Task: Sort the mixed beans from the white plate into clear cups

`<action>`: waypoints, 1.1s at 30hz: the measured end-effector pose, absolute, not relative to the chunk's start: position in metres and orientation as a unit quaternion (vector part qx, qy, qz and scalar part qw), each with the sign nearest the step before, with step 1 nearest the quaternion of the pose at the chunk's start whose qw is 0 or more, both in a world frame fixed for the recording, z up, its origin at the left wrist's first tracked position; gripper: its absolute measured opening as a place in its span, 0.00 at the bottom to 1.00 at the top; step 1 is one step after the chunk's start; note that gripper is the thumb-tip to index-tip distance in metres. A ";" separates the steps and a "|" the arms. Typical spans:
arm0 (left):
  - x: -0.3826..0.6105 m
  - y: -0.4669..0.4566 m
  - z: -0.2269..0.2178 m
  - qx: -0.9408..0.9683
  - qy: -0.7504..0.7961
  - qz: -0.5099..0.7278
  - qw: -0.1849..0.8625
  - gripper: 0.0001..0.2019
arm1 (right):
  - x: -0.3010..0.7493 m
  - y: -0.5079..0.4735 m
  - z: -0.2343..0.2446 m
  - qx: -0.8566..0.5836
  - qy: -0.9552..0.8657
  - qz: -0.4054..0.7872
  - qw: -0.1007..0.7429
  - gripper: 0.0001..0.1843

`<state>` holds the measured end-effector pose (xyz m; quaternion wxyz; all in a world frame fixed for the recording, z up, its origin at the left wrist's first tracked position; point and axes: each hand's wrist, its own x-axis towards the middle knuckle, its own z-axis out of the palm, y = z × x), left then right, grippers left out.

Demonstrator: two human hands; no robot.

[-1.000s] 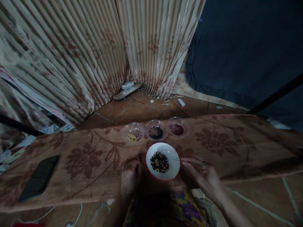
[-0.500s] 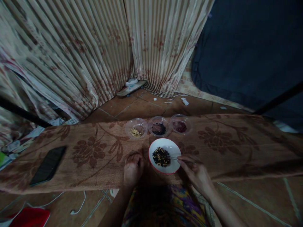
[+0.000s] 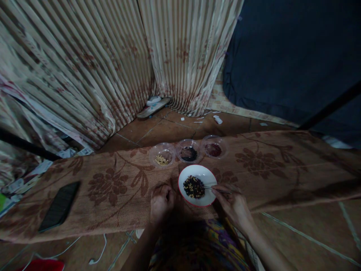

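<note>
A white bowl with a red rim (image 3: 210, 177) stands on the cloth in front of me. Mixed dark and yellow beans (image 3: 194, 187) lie heaped toward its left side. My right hand (image 3: 232, 199), at the bowl's right rim, pinches slim metal tweezers (image 3: 208, 188). Their tips reach the edge of the heap, too small to see clearly. Left of the bowl, my left hand (image 3: 163, 201) rests curled on the cloth with nothing visible in it. Behind the bowl are three clear plastic cups, holding yellow beans (image 3: 161, 160), black beans (image 3: 191, 154) and dark red beans (image 3: 214, 150).
A dark phone (image 3: 59, 206) lies on the patterned brown tablecloth (image 3: 126, 203) at the left. Beyond the long table hang striped curtains (image 3: 113, 67), with a sandal (image 3: 153, 108) and paper scraps on the tiled floor. A white cable (image 3: 103, 248) trails below.
The view has shifted and tilted slightly. My right hand still holds the tweezers at the heap's edge, and my left hand stays curled beside the bowl.
</note>
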<state>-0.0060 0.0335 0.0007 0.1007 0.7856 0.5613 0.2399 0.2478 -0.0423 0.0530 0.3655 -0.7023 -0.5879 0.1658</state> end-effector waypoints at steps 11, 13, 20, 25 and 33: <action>-0.006 0.033 0.004 0.786 0.562 0.233 0.115 0.06 | 0.254 -0.046 0.047 -0.709 -0.563 0.188 0.382 0.19; -0.006 0.034 0.004 0.785 0.562 0.234 0.116 0.06 | 0.255 -0.045 0.047 -0.709 -0.568 0.189 0.374 0.19; -0.005 0.033 0.003 0.781 0.564 0.240 0.117 0.06 | 0.251 -0.041 0.050 -0.711 -0.569 0.172 0.375 0.20; -0.006 0.033 0.003 0.783 0.564 0.239 0.109 0.06 | 0.252 -0.041 0.048 -0.708 -0.571 0.183 0.372 0.20; -0.006 0.033 0.002 0.783 0.559 0.248 0.116 0.06 | 0.253 -0.043 0.051 -0.709 -0.567 0.187 0.374 0.20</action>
